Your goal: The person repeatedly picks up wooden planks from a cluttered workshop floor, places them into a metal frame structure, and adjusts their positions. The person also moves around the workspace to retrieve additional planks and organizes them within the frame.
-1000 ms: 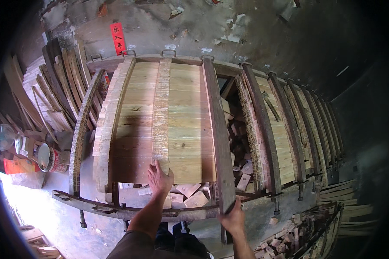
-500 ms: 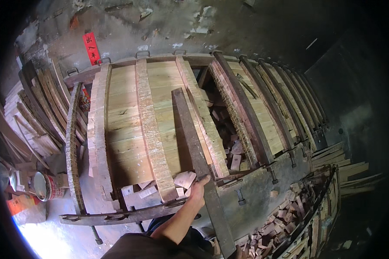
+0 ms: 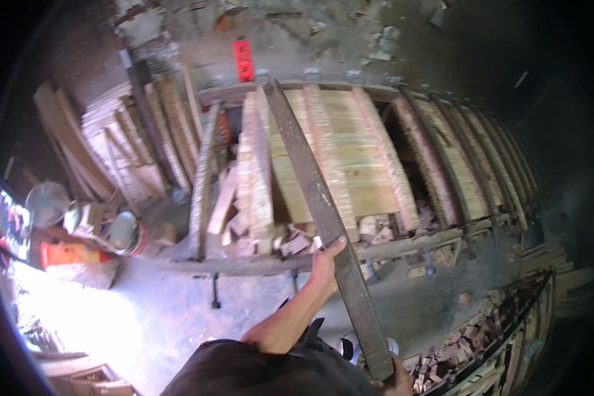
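A long, dark, square-edged bar (image 3: 310, 175) slants across the middle of the view, its far end above the back of the rack. Near its middle, the bar is in the grip of my left hand (image 3: 325, 265), with the thumb over the top face. At the near end, my right hand (image 3: 400, 381) is wrapped round the bar, partly cut off by the lower edge. Beneath the bar, pale wooden panels (image 3: 369, 198) lie in a long clamping rack, crossed by rough wooden battens (image 3: 384, 158).
The rack's front rail (image 3: 429, 240) carries hanging bolts (image 3: 214, 290). Wood offcuts (image 3: 296, 244) lie along it, and more fill a bin (image 3: 465, 340) at lower right. Planks (image 3: 171, 125) lean at the back left, near a bucket (image 3: 129, 232) and an orange-and-white sack (image 3: 79, 261).
My view has swung left, so the rack sits farther right. The bar has shifted left across the rack, over its left-hand battens. My right hand has come into view at the bar's near end.
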